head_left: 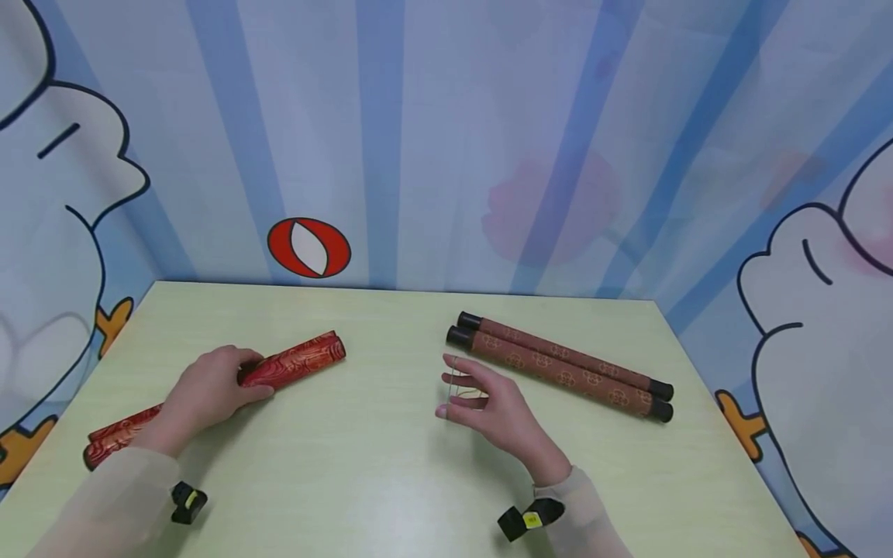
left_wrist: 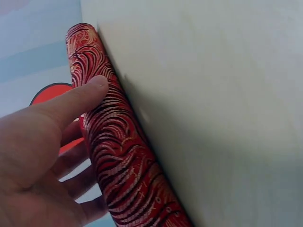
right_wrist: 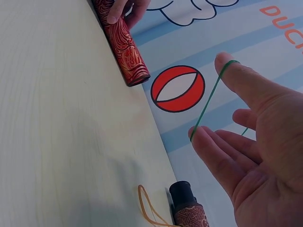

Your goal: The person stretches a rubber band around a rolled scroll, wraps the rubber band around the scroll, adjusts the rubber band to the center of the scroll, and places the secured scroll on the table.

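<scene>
My left hand [head_left: 209, 391] grips a pair of red patterned scrolls [head_left: 296, 363] lying side by side, slanting across the left of the table. In the left wrist view its thumb lies on top of the near red scroll [left_wrist: 125, 156], with the fingers behind. My right hand [head_left: 498, 403] is raised over the middle with fingers spread. A thin green rubber band [right_wrist: 207, 105] is stretched between its thumb and fingers. Just beyond that hand lie two brown scrolls [head_left: 565, 370] with black ends, side by side.
An orange loop [right_wrist: 142, 203], its kind unclear, shows beside a black scroll end in the right wrist view. The pale table [head_left: 391, 465] backs onto a blue striped cloth [head_left: 432, 155] with cartoon figures, which also stands along the left and right sides.
</scene>
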`<action>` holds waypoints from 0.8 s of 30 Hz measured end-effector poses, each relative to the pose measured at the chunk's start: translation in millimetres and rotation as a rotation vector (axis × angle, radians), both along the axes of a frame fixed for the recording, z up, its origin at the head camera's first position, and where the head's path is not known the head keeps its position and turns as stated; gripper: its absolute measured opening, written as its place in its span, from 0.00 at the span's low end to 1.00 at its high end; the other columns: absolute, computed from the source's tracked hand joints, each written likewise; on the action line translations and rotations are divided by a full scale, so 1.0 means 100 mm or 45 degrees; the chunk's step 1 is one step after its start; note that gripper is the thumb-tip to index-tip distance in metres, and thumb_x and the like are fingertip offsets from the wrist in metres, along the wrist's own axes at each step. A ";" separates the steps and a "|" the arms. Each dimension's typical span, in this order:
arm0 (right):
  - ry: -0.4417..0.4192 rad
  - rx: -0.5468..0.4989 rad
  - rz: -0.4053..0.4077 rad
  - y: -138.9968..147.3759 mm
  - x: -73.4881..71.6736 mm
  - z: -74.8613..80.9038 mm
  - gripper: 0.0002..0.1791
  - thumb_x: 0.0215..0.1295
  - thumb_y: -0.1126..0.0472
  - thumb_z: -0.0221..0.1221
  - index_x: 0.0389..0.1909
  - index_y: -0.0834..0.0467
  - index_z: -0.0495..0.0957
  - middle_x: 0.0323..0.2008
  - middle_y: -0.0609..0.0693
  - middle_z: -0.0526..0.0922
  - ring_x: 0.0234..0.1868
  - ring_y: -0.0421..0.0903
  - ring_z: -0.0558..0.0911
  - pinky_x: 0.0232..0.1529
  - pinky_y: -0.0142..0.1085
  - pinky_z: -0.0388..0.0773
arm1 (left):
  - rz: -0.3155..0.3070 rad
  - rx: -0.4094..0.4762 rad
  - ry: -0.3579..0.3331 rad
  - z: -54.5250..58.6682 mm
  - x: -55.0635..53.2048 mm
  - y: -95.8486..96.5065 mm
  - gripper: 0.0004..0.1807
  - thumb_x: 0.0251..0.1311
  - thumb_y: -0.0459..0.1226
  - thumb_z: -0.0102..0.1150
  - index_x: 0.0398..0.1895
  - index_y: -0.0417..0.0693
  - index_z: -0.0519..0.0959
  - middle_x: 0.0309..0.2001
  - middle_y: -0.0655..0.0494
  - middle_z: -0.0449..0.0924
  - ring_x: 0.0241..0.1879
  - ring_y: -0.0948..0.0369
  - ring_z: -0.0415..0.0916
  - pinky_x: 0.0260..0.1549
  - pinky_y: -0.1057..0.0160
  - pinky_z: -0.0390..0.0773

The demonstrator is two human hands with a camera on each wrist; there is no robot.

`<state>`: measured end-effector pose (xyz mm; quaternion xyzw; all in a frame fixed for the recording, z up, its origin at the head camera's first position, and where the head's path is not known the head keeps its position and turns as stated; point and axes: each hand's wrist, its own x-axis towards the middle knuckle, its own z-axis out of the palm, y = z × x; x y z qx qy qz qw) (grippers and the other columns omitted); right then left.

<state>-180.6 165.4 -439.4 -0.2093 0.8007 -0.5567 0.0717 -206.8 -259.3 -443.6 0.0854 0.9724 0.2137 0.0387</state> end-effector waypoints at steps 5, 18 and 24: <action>0.009 -0.015 0.024 -0.01 -0.01 -0.02 0.40 0.66 0.66 0.74 0.78 0.59 0.70 0.75 0.60 0.73 0.68 0.61 0.81 0.57 0.37 0.85 | -0.022 -0.017 0.081 -0.03 0.06 0.03 0.34 0.59 0.43 0.80 0.63 0.31 0.81 0.55 0.32 0.84 0.54 0.36 0.80 0.55 0.32 0.79; 0.029 0.003 0.046 -0.04 -0.04 0.01 0.41 0.66 0.65 0.74 0.78 0.60 0.69 0.74 0.62 0.74 0.67 0.67 0.80 0.57 0.37 0.85 | -0.138 -0.031 0.322 0.17 0.21 0.33 0.32 0.60 0.41 0.79 0.67 0.39 0.82 0.55 0.36 0.84 0.55 0.38 0.82 0.55 0.35 0.82; 0.054 0.033 0.040 -0.05 -0.07 0.08 0.41 0.66 0.64 0.74 0.79 0.58 0.69 0.76 0.57 0.73 0.70 0.58 0.80 0.57 0.37 0.85 | -0.235 -0.042 0.501 0.31 0.25 0.51 0.30 0.56 0.38 0.82 0.63 0.42 0.86 0.51 0.40 0.86 0.50 0.43 0.85 0.51 0.40 0.86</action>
